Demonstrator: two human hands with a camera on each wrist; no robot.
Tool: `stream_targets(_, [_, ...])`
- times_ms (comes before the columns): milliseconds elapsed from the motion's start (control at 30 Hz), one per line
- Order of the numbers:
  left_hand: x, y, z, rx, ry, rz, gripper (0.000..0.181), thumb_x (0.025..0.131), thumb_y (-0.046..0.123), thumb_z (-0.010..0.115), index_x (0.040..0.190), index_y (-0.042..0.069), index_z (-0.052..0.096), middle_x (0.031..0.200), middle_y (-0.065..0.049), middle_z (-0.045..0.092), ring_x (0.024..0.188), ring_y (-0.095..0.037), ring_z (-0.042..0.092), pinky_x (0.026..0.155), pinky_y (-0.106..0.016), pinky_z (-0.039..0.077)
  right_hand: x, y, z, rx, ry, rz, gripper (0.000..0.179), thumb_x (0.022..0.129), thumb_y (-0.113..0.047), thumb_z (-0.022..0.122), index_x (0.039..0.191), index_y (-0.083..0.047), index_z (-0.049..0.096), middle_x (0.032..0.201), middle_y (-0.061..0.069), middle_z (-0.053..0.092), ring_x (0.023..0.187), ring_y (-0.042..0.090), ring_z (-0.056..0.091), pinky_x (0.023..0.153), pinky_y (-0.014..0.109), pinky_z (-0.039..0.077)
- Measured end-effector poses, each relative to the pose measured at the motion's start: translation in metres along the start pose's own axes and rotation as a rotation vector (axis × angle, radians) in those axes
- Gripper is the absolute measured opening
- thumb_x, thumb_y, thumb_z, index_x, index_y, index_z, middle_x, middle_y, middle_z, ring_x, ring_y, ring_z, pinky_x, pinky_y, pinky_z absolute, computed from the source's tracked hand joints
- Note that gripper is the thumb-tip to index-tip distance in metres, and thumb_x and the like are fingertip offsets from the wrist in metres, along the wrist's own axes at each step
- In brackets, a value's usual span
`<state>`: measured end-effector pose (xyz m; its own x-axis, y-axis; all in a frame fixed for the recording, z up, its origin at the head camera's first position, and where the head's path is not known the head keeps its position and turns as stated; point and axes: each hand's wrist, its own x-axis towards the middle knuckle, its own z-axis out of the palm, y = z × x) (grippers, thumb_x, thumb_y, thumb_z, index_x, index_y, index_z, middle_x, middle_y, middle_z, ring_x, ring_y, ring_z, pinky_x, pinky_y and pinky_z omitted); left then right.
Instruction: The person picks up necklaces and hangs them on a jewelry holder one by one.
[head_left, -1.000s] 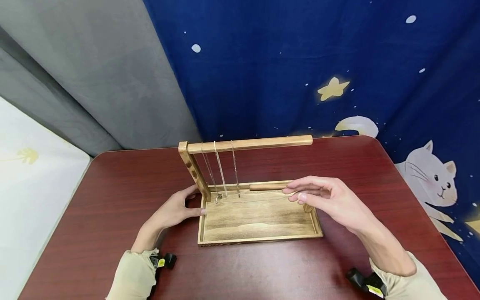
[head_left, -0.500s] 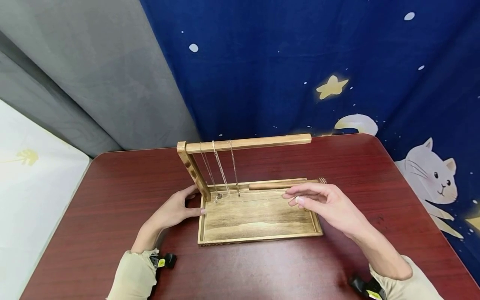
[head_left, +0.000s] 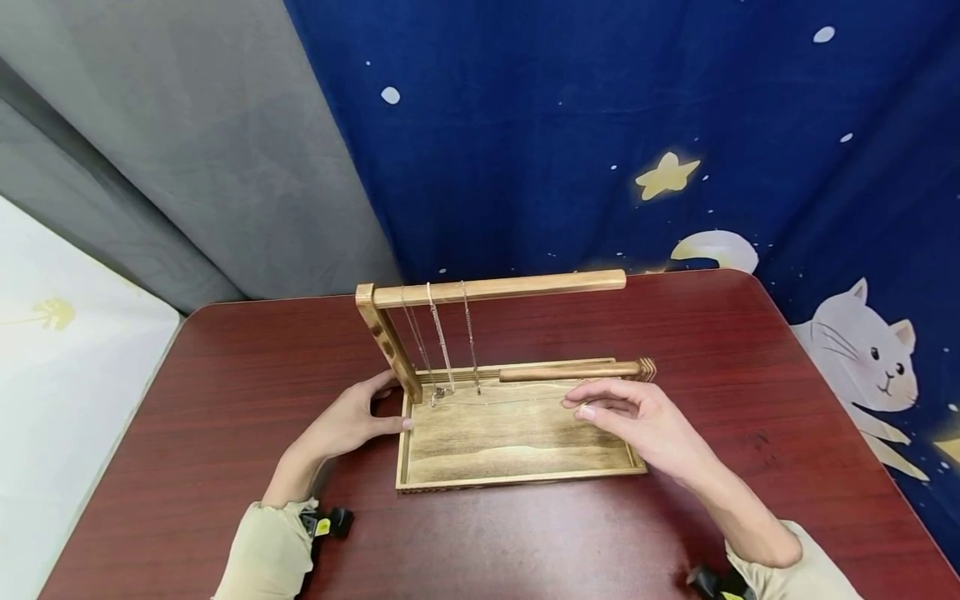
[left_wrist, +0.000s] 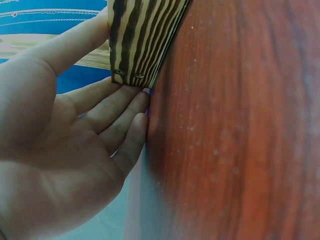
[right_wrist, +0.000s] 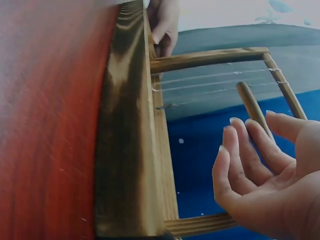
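A wooden necklace stand has a shallow tray (head_left: 517,477) and an upright post (head_left: 392,350) carrying a horizontal bar (head_left: 517,287). Thin necklaces (head_left: 471,333) hang over the bar's left part. At the tray's left end my left hand (head_left: 347,427) steadies the base, thumb at the rim, fingers touching its striped side (left_wrist: 140,45). Above the tray's right half hovers my right hand (head_left: 645,421), fingers relaxed and slightly bent. In the right wrist view, thumb and index fingertips look apart. A fine chain (head_left: 517,402) stretches across the tray towards these fingertips; its right end is hidden.
A loose-looking wooden rod (head_left: 570,371) lies along the tray's back edge, with a ribbed end (head_left: 647,369) beyond the right side. Underneath is the dark red table (head_left: 480,542). Behind hang grey and blue curtains (head_left: 525,150).
My right hand has come slightly left and towards the front, uncovering the rod's ribbed end. My left hand and the stand stay put.
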<state>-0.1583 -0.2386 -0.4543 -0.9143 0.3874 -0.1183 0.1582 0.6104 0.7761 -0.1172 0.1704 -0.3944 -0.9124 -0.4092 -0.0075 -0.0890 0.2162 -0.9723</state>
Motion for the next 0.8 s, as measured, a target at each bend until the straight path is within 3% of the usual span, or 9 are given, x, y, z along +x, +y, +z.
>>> stream_targets(300, [0.0, 0.003, 0.0, 0.001, -0.006, -0.009, 0.085, 0.085, 0.028, 0.081, 0.151, -0.002, 0.036, 0.145, -0.02, 0.049, 0.132, -0.037, 0.048, 0.107, -0.053, 0.039, 0.003, 0.008, 0.008, -0.02, 0.048, 0.032, 0.021, 0.096, -0.02, 0.069, 0.115, -0.01, 0.072, 0.112, 0.005, 0.072, 0.106, 0.036, 0.066, 0.086, 0.025, 0.054])
stream_targets(567, [-0.001, 0.002, 0.0, 0.01, 0.001, -0.005, 0.085, 0.085, 0.028, 0.081, 0.151, -0.001, 0.037, 0.143, -0.02, 0.051, 0.13, -0.037, 0.049, 0.106, -0.053, 0.04, 0.008, 0.015, 0.017, -0.066, 0.069, 0.05, 0.023, 0.095, -0.019, 0.069, 0.116, -0.01, 0.071, 0.114, 0.009, 0.071, 0.099, 0.033, 0.067, 0.074, 0.03, 0.054])
stream_targets(800, [0.0, 0.001, 0.001, 0.005, 0.007, -0.005, 0.084, 0.084, 0.029, 0.081, 0.15, -0.001, 0.038, 0.144, -0.019, 0.051, 0.131, -0.037, 0.049, 0.106, -0.053, 0.04, 0.014, 0.016, 0.022, -0.113, 0.074, 0.071, 0.027, 0.096, -0.017, 0.067, 0.123, -0.015, 0.069, 0.115, 0.011, 0.07, 0.093, 0.035, 0.066, 0.068, 0.025, 0.051])
